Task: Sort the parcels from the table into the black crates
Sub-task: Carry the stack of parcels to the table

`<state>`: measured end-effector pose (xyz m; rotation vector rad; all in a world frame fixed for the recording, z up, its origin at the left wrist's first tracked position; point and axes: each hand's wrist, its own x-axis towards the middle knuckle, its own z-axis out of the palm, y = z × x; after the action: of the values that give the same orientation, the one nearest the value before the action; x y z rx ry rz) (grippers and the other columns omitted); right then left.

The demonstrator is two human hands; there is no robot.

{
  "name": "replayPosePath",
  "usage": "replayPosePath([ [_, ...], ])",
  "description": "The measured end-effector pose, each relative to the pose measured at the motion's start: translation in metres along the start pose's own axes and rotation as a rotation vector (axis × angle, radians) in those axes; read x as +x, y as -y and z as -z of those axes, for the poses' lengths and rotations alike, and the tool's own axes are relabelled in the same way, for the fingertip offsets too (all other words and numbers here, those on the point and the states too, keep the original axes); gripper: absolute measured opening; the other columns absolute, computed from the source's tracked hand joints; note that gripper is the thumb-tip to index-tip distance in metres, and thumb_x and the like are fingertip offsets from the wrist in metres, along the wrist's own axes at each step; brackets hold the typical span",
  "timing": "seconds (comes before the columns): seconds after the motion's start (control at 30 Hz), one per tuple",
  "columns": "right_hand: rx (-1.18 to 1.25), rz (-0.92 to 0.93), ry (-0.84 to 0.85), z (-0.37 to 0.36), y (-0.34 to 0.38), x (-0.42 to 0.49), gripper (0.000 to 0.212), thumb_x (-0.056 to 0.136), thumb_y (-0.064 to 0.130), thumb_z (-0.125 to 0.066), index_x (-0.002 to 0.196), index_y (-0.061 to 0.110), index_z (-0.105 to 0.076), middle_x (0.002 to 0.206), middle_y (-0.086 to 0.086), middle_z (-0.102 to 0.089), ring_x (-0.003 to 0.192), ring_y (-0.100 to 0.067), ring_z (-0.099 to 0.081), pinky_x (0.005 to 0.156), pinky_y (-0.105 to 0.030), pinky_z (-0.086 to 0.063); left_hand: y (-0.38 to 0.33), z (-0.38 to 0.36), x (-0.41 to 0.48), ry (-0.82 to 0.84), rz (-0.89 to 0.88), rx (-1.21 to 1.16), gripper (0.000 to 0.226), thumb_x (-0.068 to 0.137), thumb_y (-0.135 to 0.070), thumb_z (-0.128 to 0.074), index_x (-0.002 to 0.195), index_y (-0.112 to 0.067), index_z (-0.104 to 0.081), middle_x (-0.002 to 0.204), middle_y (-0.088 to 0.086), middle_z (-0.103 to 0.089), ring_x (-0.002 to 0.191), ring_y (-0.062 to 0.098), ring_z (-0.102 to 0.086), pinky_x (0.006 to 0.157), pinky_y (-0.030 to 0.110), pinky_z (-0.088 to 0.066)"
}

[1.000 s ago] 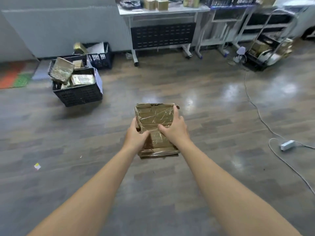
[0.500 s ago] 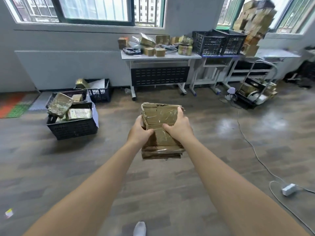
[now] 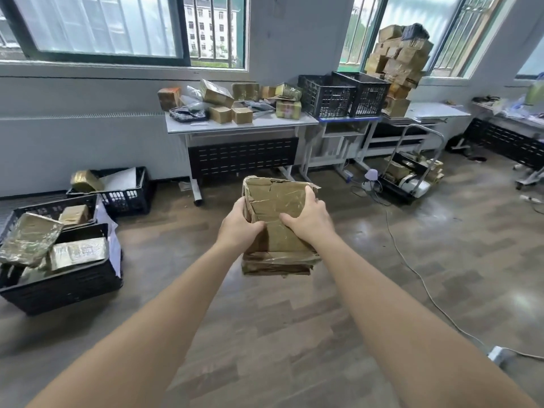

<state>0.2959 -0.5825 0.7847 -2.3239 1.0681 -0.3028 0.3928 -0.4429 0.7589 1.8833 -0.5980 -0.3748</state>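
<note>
I hold a worn, tape-covered brown cardboard parcel (image 3: 278, 201) out in front of me above the floor. My left hand (image 3: 240, 228) grips its left side and my right hand (image 3: 309, 217) grips its right side, thumbs on top. Black crates sit on the floor at the left: a near crate (image 3: 63, 282) with several wrapped parcels, a second crate (image 3: 50, 207) behind it, and a third crate (image 3: 126, 191) by the wall. The white table (image 3: 235, 125) by the wall carries several more parcels.
Two black crates (image 3: 344, 94) stand on a blue-edged table to the right, beside a tall stack of boxes (image 3: 397, 60). A trolley (image 3: 412, 175) with items stands on the floor at the right. A white cable (image 3: 412, 266) runs across the floor to a power strip (image 3: 497, 353).
The view has tilted upward, bringing the table, windows and box stack into sight. Both hands keep the same grip on the parcel, which stays centred in front of me.
</note>
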Motion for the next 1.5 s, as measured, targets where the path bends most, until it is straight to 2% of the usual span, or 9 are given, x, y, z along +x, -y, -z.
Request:
replayPosePath([
  [0.17,0.004,0.014,-0.01,0.005,-0.004,0.1,0.098,0.086,0.054,-0.065,0.156,0.029,-0.003,0.148,-0.01,-0.034,0.127,-0.03,-0.048,0.086,-0.036,-0.041,-0.006,-0.031,0.095,-0.01,-0.012,-0.006,0.052,0.083,-0.021,-0.073,0.124,-0.043,-0.049,0.097,-0.023,-0.063,0.086,0.0,-0.058,0.072,0.023,-0.047],
  [0.37,0.035,0.057,0.005,0.021,-0.004,0.227,0.099,0.087,0.052,-0.066,0.156,0.026,0.0,0.152,-0.013,-0.03,0.131,-0.032,-0.045,0.098,-0.042,-0.043,-0.034,-0.067,0.209,-0.093,0.007,0.008,0.064,0.083,-0.022,-0.074,0.137,-0.038,-0.045,0.089,-0.022,-0.057,0.085,-0.001,-0.055,0.076,0.027,-0.046],
  [0.53,0.026,0.099,0.023,0.026,0.007,0.326,0.103,0.087,0.052,-0.065,0.157,0.022,0.004,0.155,-0.013,-0.028,0.134,-0.031,-0.043,0.099,-0.043,-0.042,-0.048,-0.084,0.295,-0.155,0.031,0.004,0.07,0.084,-0.021,-0.074,0.144,-0.035,-0.041,0.09,-0.024,-0.056,0.084,-0.003,-0.054,0.072,0.02,-0.041],
  [0.7,0.015,0.12,0.047,0.014,0.025,0.416,0.103,0.087,0.053,-0.065,0.156,0.022,0.004,0.156,-0.012,-0.028,0.134,-0.03,-0.044,0.096,-0.041,-0.043,-0.044,-0.088,0.385,-0.166,0.059,-0.005,0.058,0.082,-0.02,-0.072,0.131,-0.041,-0.048,0.09,-0.013,-0.065,0.087,0.011,-0.062,0.077,0.027,-0.048],
  [0.93,-0.023,0.123,0.049,-0.016,0.063,0.564,0.102,0.087,0.054,-0.064,0.157,0.021,0.004,0.156,-0.011,-0.027,0.133,-0.031,-0.045,0.094,-0.041,-0.043,-0.029,-0.084,0.538,-0.173,0.064,-0.045,0.047,0.084,-0.017,-0.071,0.108,-0.05,-0.047,0.074,-0.022,-0.059,0.067,-0.007,-0.059,0.053,0.007,-0.039],
  [1.07,-0.021,0.105,0.044,-0.02,0.09,0.65,0.102,0.087,0.054,-0.064,0.156,0.021,0.003,0.156,-0.013,-0.027,0.134,-0.032,-0.043,0.099,-0.042,-0.041,-0.033,-0.08,0.631,-0.143,0.053,-0.043,0.046,0.085,-0.018,-0.07,0.114,-0.046,-0.049,0.079,-0.021,-0.061,0.075,-0.002,-0.058,0.061,0.015,-0.04],
  [1.17,-0.008,0.096,0.018,-0.02,0.103,0.71,0.102,0.087,0.054,-0.065,0.157,0.022,0.003,0.156,-0.013,-0.027,0.134,-0.032,-0.043,0.094,-0.041,-0.042,-0.04,-0.081,0.695,-0.112,0.037,-0.053,0.048,0.087,-0.017,-0.069,0.123,-0.041,-0.05,0.086,-0.018,-0.063,0.082,0.001,-0.058,0.07,0.022,-0.045],
  [1.37,-0.002,0.08,0.015,-0.023,0.109,0.828,0.102,0.087,0.054,-0.064,0.157,0.023,0.003,0.156,-0.012,-0.028,0.134,-0.031,-0.043,0.093,-0.04,-0.043,-0.048,-0.099,0.809,-0.094,0.018,-0.039,0.045,0.089,-0.016,-0.068,0.111,-0.047,-0.045,0.088,-0.022,-0.063,0.081,-0.002,-0.058,0.065,0.017,-0.041],
  [1.5,0.023,0.098,0.03,-0.031,0.108,0.915,0.101,0.087,0.054,-0.065,0.157,0.022,0.002,0.159,-0.009,-0.026,0.137,-0.031,-0.041,0.097,-0.041,-0.043,-0.051,-0.12,0.892,-0.102,0.031,0.0,0.049,0.091,-0.017,-0.066,0.131,-0.036,-0.047,0.095,-0.022,-0.06,0.087,0.004,-0.058,0.074,0.024,-0.044],
])
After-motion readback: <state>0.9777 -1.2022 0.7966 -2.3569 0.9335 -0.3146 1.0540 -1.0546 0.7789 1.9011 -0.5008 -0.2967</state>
